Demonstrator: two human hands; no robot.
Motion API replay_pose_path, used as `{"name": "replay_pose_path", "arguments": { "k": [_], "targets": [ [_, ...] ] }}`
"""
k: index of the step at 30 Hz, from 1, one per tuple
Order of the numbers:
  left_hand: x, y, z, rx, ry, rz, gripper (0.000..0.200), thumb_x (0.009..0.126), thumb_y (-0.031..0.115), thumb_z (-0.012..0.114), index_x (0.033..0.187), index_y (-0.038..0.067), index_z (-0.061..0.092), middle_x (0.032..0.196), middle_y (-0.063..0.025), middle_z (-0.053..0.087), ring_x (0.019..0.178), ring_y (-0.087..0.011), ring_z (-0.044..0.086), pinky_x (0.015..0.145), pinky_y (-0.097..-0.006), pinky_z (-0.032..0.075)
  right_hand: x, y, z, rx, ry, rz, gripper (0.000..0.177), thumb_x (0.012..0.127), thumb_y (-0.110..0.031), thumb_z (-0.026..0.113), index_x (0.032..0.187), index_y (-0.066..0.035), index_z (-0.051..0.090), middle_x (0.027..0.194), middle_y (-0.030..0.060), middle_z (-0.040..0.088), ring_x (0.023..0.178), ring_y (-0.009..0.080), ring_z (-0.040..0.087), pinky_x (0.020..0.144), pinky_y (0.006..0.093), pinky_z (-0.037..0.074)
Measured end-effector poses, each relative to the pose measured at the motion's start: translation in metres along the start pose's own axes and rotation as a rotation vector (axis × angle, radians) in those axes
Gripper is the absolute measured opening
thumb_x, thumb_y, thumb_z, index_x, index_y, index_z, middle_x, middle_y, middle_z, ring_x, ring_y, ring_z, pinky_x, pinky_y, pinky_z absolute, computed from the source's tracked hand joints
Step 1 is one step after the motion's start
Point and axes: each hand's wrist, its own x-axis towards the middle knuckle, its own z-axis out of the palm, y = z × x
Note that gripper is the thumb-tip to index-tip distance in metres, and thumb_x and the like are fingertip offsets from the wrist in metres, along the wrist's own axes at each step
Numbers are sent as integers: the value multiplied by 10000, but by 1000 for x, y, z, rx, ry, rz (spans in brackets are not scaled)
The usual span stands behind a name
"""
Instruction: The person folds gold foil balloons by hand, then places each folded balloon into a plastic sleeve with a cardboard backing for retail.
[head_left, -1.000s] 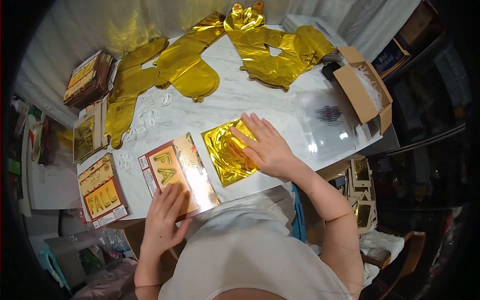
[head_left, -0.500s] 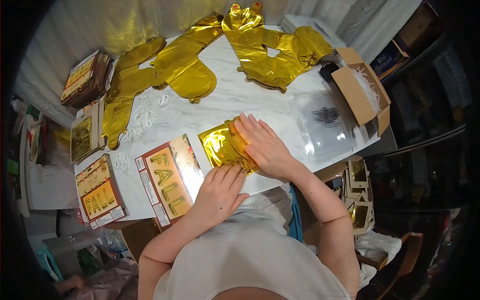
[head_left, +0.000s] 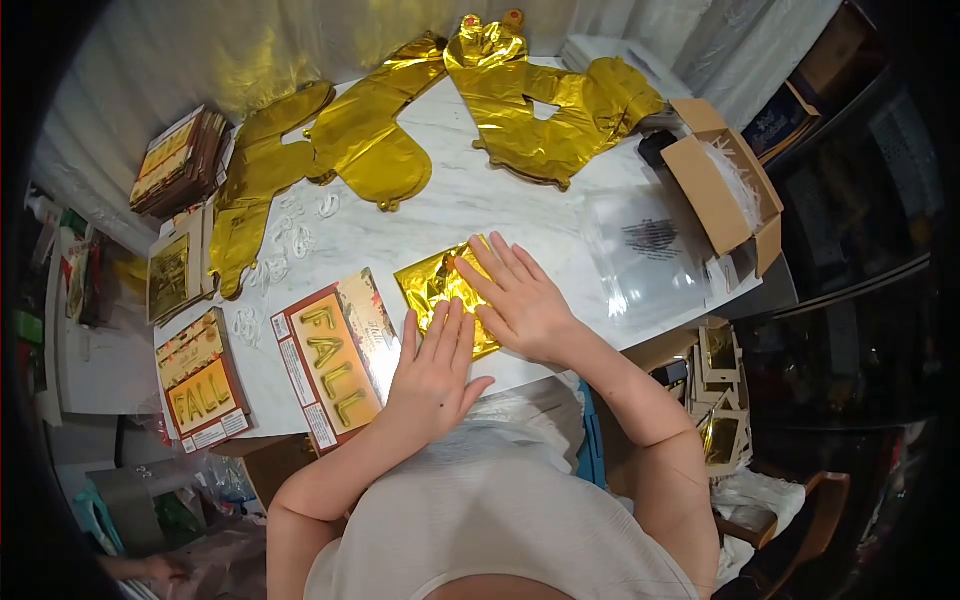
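Note:
A folded packet of gold foil [head_left: 422,284] lies on the white marble-patterned table [head_left: 370,240]. My left hand [head_left: 436,372] rests flat on the packet's lower left part, fingers stretched out and a little apart. On its right side lies my right hand [head_left: 528,308], palm down with the fingers spread. Neither hand grips anything. Just left of the packet is a printed FALL card [head_left: 335,360], close beside my left hand.
Large gold foil balloons [head_left: 370,150] stretch across the back. Stacked cards [head_left: 180,165], another FALL package [head_left: 200,385] and white cord bundles [head_left: 290,240] are at left. Clear plastic bags [head_left: 645,250] and an open cardboard box [head_left: 715,190] lie right. Another person's hand [head_left: 160,570] shows at lower left.
My left hand has moved up onto the packet, its fingers straightened. My right hand has shifted slightly and its fingers have spread. The foil's right part now lies flatter.

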Motion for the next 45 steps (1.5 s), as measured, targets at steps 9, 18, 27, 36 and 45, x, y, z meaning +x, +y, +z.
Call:
{"name": "replay_pose_path", "arguments": {
  "k": [9, 18, 27, 36, 45],
  "targets": [
    [6, -18, -5, 59, -9, 139, 725, 973, 446, 713, 1419, -110, 578, 1506, -302, 561, 1455, -407, 506, 1290, -559, 277, -6, 0, -12, 136, 62, -2, 624, 1063, -269, 515, 1645, -74, 405, 1680, 237, 370, 1530, 415, 371, 1276, 494, 286],
    [-15, -18, -25, -124, -161, 237, 663, 952, 221, 695, 1529, -32, 489, 1517, -231, 546, 1450, -374, 516, 1268, -536, 335, -66, -28, -65, 135, 12, 130, 491, 996, -262, 703, 1394, 11, 610, 1097, 175, 662, 1062, 369, 628, 979, 455, 490],
    [-16, -16, -32, -288, -142, 155, 828, 847, 107, 787, 1604, 88, 452, 1593, -262, 451, 1409, -398, 549, 1243, -540, 395, -92, -10, -42, 215, 53, 27, 658, 808, -400, 906, 1323, -92, 635, 1249, 119, 617, 1169, 356, 595, 1022, 471, 493],
    [-20, -29, -33, -694, 118, 6, 343, 957, -60, 650, 1285, 18, 710, 1191, -202, 769, 1165, -281, 748, 1195, -471, 474, -67, -20, -23, 576, 340, -23, 377, 868, -194, 892, 1176, -86, 702, 1416, 135, 658, 1336, 348, 621, 1243, 556, 375],
    [-7, -32, -16, -1372, 575, -380, 570, 1105, 111, 574, 1613, 15, 332, 1550, -207, 553, 1443, -258, 532, 1211, -379, 390, -26, -55, 6, 1348, 601, 228, 114, 1043, -22, 694, 1147, 11, 662, 1020, 20, 686, 921, 77, 619, 834, 235, 493]
  ]
}}
